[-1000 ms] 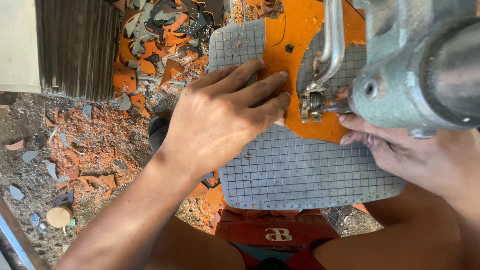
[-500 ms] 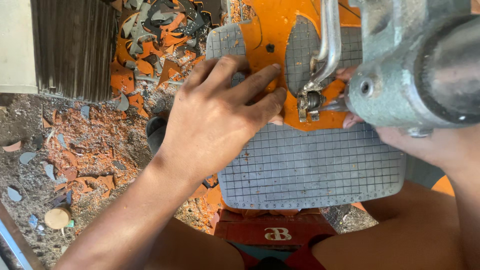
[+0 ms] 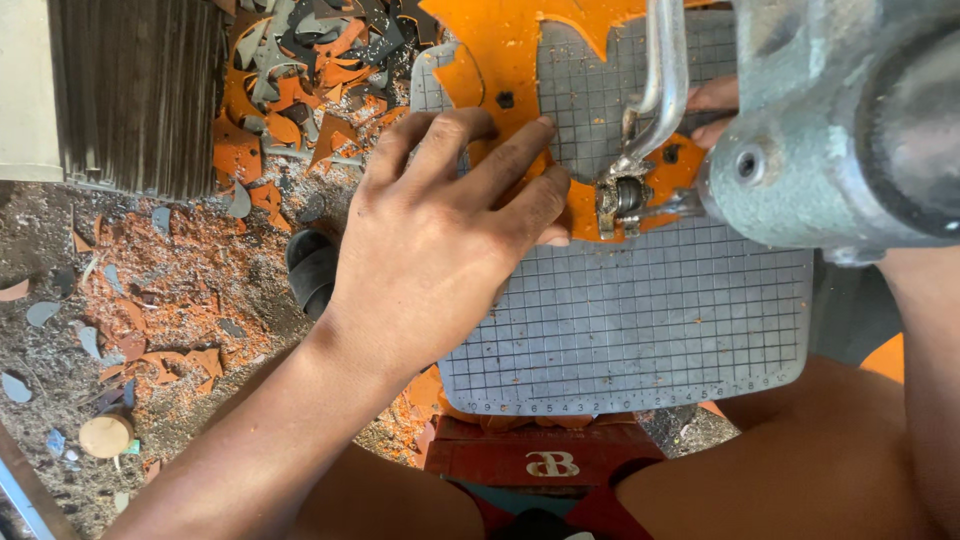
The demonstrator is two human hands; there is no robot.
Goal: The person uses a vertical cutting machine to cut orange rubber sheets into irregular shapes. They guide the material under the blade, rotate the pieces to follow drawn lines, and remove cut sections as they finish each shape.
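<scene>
Compared with a second ago, the orange sheet has fed further under the cutter head on the grey grid mat, left hand pressed flat, ungrasping (right hand grip indeterminate), indicating cutting under way.

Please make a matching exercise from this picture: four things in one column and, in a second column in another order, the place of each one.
Things:
1. left hand
2. grey gridded mat
3. round tan disc
4. dark stack of sheets

Places:
A. on the littered floor, bottom left
B. top left corner
C. pressed flat on the orange sheet
D. under the orange sheet, below the grey machine head

Pairs: 1-C, 2-D, 3-A, 4-B
</scene>
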